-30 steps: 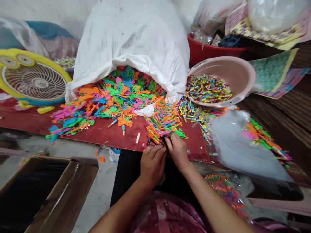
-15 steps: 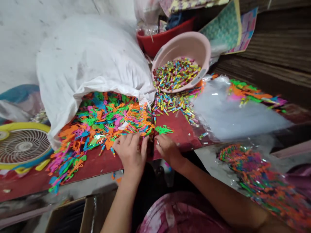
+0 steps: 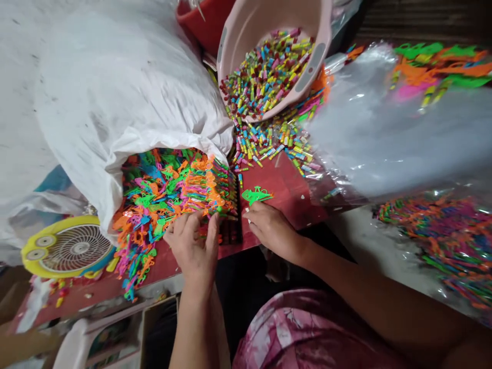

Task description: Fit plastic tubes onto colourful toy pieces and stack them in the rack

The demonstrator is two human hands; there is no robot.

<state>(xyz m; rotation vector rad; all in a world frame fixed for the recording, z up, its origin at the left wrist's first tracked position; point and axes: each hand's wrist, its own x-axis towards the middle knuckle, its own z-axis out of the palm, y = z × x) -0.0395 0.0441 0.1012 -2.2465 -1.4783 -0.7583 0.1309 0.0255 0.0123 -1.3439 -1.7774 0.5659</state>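
My left hand [image 3: 192, 243] rests at the front edge of a heap of bright plastic pieces [image 3: 154, 189], with its thumb apart from its fingers. Some fingertips are lost among the pieces. Beside the thumb runs a neat stacked row of similar pieces [image 3: 209, 179], mostly orange at the top. My right hand [image 3: 272, 230] is closed on the red tabletop [image 3: 295, 192], its fingertips drawn together with a small white bit [image 3: 248, 214] showing at them. What it pinches is too small to name. Just beyond those fingers lies a green plastic piece [image 3: 257, 195].
A white sack [image 3: 126, 87] opens over the heap. Behind the table, a pink basin [image 3: 323, 56] tilts with small coloured tubes, many spilled in front. Clear plastic bags [image 3: 392, 133] lie right, above bagged pieces [image 3: 453, 241]. A yellow fan [image 3: 69, 246] stands left.
The camera view has shifted closer and turned. My left hand's thumb now sits further from my right hand. My right hand stays near the green piece.
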